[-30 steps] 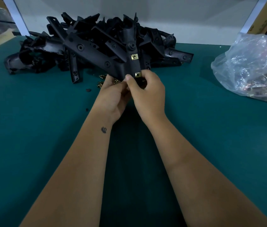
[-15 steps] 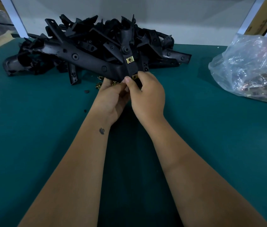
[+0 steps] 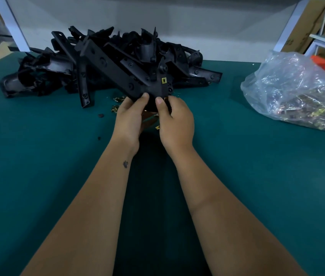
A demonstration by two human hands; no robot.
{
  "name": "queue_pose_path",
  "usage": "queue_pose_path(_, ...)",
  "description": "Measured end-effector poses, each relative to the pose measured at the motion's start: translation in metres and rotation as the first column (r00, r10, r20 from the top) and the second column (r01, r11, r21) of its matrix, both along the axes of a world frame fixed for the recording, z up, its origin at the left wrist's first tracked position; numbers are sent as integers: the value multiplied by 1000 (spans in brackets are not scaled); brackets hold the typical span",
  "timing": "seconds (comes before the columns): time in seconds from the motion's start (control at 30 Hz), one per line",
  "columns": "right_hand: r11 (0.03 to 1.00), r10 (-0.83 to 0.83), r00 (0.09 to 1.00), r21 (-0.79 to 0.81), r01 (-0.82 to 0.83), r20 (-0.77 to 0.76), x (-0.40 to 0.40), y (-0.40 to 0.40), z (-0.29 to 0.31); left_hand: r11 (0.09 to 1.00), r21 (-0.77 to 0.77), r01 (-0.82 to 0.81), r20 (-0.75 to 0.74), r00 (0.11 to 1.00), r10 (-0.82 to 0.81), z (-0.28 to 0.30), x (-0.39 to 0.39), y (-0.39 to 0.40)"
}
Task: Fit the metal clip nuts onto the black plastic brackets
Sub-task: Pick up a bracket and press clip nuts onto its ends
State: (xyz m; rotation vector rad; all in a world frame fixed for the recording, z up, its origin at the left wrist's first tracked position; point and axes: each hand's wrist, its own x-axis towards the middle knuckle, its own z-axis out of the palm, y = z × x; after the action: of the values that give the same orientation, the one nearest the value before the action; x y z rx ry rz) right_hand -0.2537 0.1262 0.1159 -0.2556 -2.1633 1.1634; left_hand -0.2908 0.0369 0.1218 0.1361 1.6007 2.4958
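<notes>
Green table (image 3: 38, 176) holds my pile. Both thumbs now press the black bracket (image 3: 117, 70); left hand (image 3: 129, 118) and right hand (image 3: 174, 120) grip it. Its near clip nut is covered now, maybe seated; another clip nut (image 3: 164, 80) shows.

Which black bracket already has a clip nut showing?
The held bracket in both hands: a brass clip nut sits above the right hand. Piled brackets show none.

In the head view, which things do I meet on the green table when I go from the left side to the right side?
Pile of black brackets → left hand → right hand → clear plastic bag. Both hands hold one bracket, which bears a brass clip nut.
</notes>
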Motion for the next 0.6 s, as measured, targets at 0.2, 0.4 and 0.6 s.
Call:
queue_pose_path(0.2,955,-64,998,-292,56,-20,21,0,0,974,-225,-23,-129,992,-7,-3,18,8)
queue_pose_path(0.4,833,-159,986,-543,106,-51,52,15,0,945,-324,-43,-168,986,-12,1,49,44)
queue_pose_path(0.6,682,-394,914,-697,222,-94,108,63,14,948,-305,89,-155,978,-142,14,105,127)
